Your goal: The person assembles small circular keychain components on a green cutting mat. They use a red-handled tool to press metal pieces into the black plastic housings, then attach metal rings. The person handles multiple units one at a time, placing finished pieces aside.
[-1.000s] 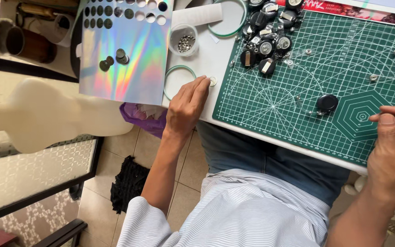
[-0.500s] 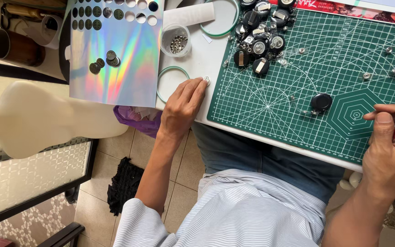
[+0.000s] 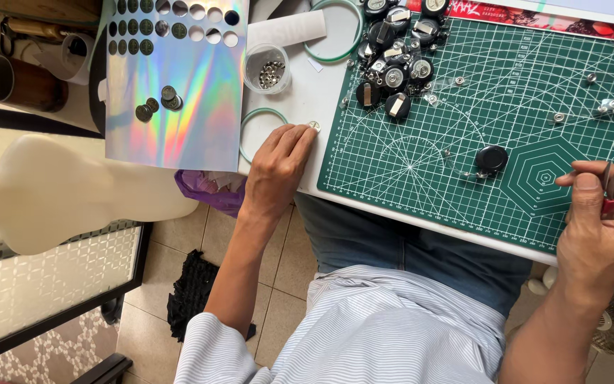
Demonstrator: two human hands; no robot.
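White surface (image 3: 307, 92), seen from above; green cutting mat (image 3: 463, 128) covers its right part. Left hand (image 3: 276, 167) lies flat at the surface edge, fingers pressed together, fingertips touching a small metal stud (image 3: 314, 126) just left of the mat. Right hand (image 3: 602, 220) over the mat's near edge, fingers pinching a thin tool (image 3: 607, 186) with a red part. Black round badge reel (image 3: 491, 158) on the mat between the hands; a pile of them (image 3: 396, 67) farther back. Holographic sheet (image 3: 172, 92) overhangs the left edge. Tiled floor (image 3: 186, 235) below.

A white table (image 3: 300, 92) bears a green cutting mat (image 3: 477, 114) and holographic sheet (image 3: 179, 92).
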